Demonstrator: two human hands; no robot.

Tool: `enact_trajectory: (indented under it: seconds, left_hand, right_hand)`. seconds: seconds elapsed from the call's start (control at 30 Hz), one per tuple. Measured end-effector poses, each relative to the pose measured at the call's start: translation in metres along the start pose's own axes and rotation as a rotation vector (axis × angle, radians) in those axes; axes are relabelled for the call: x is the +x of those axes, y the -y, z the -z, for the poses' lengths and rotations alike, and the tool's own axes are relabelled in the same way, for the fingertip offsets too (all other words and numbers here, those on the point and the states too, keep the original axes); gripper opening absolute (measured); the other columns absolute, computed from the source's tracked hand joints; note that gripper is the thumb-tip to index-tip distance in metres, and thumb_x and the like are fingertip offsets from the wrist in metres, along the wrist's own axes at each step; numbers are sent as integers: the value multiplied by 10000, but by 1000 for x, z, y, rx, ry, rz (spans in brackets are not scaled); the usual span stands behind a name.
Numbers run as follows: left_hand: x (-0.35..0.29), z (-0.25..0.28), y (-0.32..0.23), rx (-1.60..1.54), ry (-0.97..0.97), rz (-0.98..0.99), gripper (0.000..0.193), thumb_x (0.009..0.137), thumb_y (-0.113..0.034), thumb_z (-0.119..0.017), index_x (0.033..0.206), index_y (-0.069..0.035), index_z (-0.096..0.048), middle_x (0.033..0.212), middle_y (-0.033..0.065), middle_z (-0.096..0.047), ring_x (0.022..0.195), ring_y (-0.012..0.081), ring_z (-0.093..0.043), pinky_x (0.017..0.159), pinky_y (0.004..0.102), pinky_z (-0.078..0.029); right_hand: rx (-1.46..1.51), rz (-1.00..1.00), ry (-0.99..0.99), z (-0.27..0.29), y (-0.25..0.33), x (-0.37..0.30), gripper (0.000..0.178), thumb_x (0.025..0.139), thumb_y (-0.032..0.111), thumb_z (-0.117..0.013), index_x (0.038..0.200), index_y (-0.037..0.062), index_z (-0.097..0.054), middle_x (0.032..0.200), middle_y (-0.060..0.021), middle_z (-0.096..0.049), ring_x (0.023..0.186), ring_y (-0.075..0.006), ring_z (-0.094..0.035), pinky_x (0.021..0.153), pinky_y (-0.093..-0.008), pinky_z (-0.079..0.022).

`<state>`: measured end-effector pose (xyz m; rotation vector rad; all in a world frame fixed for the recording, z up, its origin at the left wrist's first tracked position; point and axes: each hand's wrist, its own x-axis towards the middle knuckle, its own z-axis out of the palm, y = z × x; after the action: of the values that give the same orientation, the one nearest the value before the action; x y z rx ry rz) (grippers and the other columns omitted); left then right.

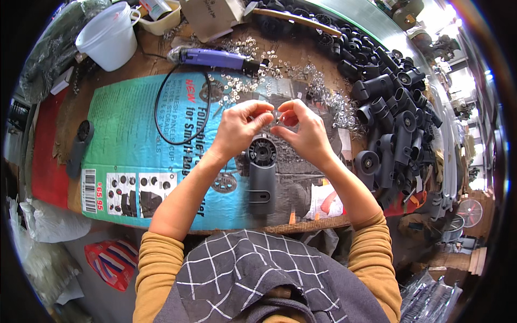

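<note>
Both hands are raised close together over a dark grey plastic part (262, 185), with its round, ribbed end up toward my fingers. My left hand (242, 128) is closed in a pinch, thumb against fingertips; what it holds is too small to make out. Facing it, my right hand (304, 132) pinches a small shiny metal piece (278, 117), whose exact kind I cannot tell. Beyond my fingers lie many loose washers (237, 86) and a scatter of small silvery metal pieces (342, 107). A purple electric screwdriver (215, 58) rests on its side behind the washers.
A printed cardboard sheet (129, 129) covers the bench. A black cable (156, 116) loops across it. Dark plastic parts are heaped (398, 118) on the right; a single similar part (81, 148) lies at left. A white bucket (110, 40) and an open carton (212, 16) stand at the back.
</note>
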<state>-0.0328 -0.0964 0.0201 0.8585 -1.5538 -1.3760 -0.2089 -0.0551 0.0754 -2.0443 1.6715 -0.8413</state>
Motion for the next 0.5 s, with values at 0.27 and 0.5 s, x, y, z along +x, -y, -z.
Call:
enact_trajectory:
  seconds: [0.27,0.5]
  left_hand:
    - [-50,15,-4,287,41,-65,601,782,-425,-757,1176,9,-629,984,146,-646,887,258,-609,806,355,-495]
    - [-66,11,5,660,177,-13,854,652,-471,-817,1321,-24,-530,1257,164,-515,1152,340,-457,1020,428,-393]
  right_hand:
    - [18,138,137,-6,8,-37,277,818,88,-720,1086,38,-672,924,-116,-694,837,-226,-683,760,-335,-537]
    - [-68,216,162,-26,-5,-44,282,805,99,-713,1078,46,-663,951,-130,-678,865,-297,-657,782,-380,-527]
